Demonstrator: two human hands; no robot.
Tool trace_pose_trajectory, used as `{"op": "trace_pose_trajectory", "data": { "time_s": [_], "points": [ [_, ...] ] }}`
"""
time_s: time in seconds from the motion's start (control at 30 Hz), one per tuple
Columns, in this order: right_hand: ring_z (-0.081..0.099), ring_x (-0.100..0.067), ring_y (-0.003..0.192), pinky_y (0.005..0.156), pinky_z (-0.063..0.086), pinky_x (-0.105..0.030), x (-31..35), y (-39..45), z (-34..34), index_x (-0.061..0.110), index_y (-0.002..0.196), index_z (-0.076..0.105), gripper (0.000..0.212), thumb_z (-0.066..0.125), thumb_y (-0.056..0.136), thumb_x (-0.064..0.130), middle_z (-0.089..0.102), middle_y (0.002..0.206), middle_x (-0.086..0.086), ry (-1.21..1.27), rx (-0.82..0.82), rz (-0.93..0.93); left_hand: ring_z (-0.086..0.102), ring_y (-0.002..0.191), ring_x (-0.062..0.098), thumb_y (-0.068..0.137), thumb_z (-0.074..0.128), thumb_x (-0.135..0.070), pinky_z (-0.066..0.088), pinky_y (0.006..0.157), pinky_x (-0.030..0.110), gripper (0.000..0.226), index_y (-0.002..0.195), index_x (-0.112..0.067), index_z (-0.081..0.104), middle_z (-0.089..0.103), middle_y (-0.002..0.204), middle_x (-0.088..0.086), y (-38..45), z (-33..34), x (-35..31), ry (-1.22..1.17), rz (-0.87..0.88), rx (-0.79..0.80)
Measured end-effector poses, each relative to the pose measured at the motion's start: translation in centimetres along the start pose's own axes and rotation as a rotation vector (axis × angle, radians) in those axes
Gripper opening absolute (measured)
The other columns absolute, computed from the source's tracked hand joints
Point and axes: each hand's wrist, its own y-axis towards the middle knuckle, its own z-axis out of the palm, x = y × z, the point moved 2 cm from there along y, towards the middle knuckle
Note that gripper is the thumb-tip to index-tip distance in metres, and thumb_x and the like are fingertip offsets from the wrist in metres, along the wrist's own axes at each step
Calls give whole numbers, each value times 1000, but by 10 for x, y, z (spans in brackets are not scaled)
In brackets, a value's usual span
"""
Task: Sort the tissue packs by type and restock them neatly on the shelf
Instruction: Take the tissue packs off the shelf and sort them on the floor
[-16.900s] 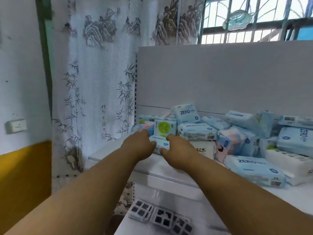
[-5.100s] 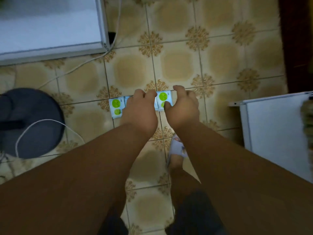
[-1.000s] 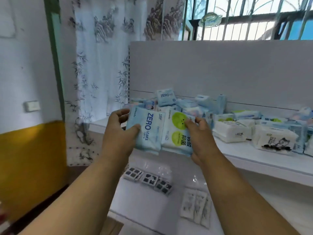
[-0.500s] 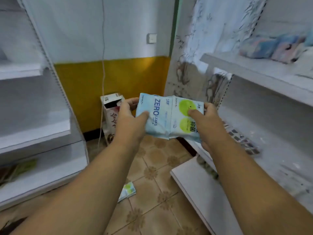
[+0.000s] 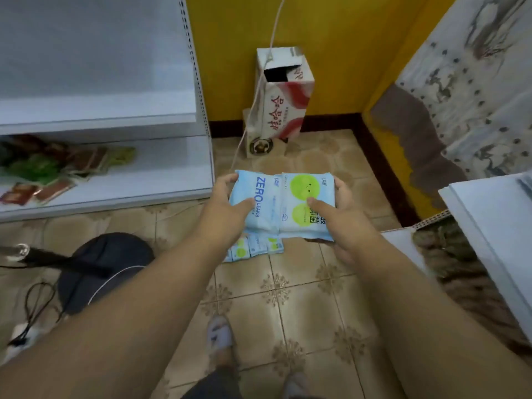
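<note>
A: What is being held, and how?

B: Two tissue packs are carried side by side above the tiled floor (image 5: 288, 298). The ZERO pack (image 5: 259, 203) is gripped by the left hand (image 5: 227, 205), thumb across its face and fingertips curled over its far left corner. The green-dot pack (image 5: 305, 203) is gripped by the right hand (image 5: 339, 214), thumb on its face and fingers round its right edge. The inner edges of the two packs are touching.

A: Where is the load to be set down?

B: Probably on the floor, where a small row of packs (image 5: 253, 249) is lying directly beneath the held ones, partly hidden by them. Green dots can be made out on at least one.

A: How is the step best done?

B: The two types should be separated before anything is released. The green-dot pack is best lowered flat next to the matching pack in the row, edges lined up; the ZERO pack should be started as its own pile, apart. Each pack should be let go only once it is resting on the tiles.

A: Anything to be avoided?

B: The dark round base (image 5: 106, 266) and its cords at the left should be kept clear of.
</note>
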Motion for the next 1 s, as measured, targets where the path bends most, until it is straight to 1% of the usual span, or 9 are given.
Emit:
{"op": "trace_pose_trajectory", "data": {
  "time_s": [0.13,0.23,0.4,0.5,0.57,0.63,0.8,0.93,1.0],
  "points": [
    [72,-20,87,57,56,-37,-77,57,37,36,129,45,46,65,93,17,70,109,6,-49,27,112,67,91,11,93,63,-15,58,77,34,47,133,-30,44,59,111,-13,49,-12,94,-40,-186,-53],
    [72,-19,90,67,61,-44,-153,103,59,26,139,35,64,72,87,21,68,111,2,-132,-20,167,67,93,16,92,67,-19,56,86,39,48,133,-25,44,64,111,-7,76,-11,182,-28,-314,-160],
    [70,-19,83,78,59,-46,-312,169,82,29,97,54,19,70,88,31,71,95,1,-358,-18,239,66,82,6,91,67,-19,55,70,23,40,128,-16,52,67,110,-3,117,-1,344,25,-447,-246],
    [68,-20,80,72,58,-39,-410,211,87,24,100,61,10,66,91,26,71,96,-5,-468,16,325,67,78,10,91,67,-15,57,63,30,35,119,-24,48,65,101,-4,143,7,445,-8,-527,-259],
    [68,-22,86,80,55,-37,-468,240,90,20,105,66,14,64,92,24,72,96,-5,-573,88,344,67,80,18,91,67,-11,58,68,39,37,117,-27,46,63,103,0,161,12,507,-25,-577,-280],
    [69,-22,87,77,54,-33,-516,266,94,17,111,68,21,65,91,24,72,97,-5,-602,112,383,67,82,23,91,67,-10,57,70,42,37,117,-28,47,64,108,4,180,16,563,-24,-615,-296],
    [70,-22,82,70,57,-33,-626,330,115,14,108,62,35,75,81,32,71,98,-7,-564,65,476,67,95,24,91,67,-16,56,87,42,41,127,-21,48,65,114,5,230,20,675,29,-610,-314],
    [65,-15,75,61,50,-27,-681,375,126,13,105,57,34,76,82,29,67,93,-4,-615,87,473,63,86,13,91,68,-22,52,75,30,40,126,-22,47,61,103,-4,269,22,731,164,-537,-275],
    [63,-17,77,64,51,-30,-698,390,128,15,106,55,31,75,85,26,64,95,-4,-653,82,467,62,90,15,92,67,-24,51,78,31,42,129,-20,47,59,105,-4,285,24,751,243,-501,-236]
  ]
}}
